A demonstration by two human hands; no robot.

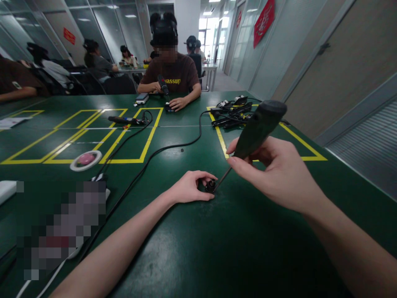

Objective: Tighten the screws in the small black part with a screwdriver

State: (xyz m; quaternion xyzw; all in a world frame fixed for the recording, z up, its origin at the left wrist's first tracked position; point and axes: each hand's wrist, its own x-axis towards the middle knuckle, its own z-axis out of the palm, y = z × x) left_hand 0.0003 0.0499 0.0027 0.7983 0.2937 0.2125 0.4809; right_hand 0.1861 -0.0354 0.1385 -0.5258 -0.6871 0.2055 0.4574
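My left hand point(192, 187) rests on the green table, thumb and fingers closed round a small black round part point(211, 185) with a raised centre. In my right hand point(276, 174) is a screwdriver point(259, 126), gripped by its dark handle between thumb and fingers. Its thin shaft slants down to the left, and the tip ends at the right side of the black part. Whether the tip sits in a screw is too small to tell.
A black cable point(161, 151) crosses the green table point(192, 256). A heap of black cables and plugs point(232, 111) lies beyond my right hand. At left are a tape roll point(86, 159) and a black-handled tool point(125, 120). A co-worker point(170, 70) sits opposite, holding a tool.
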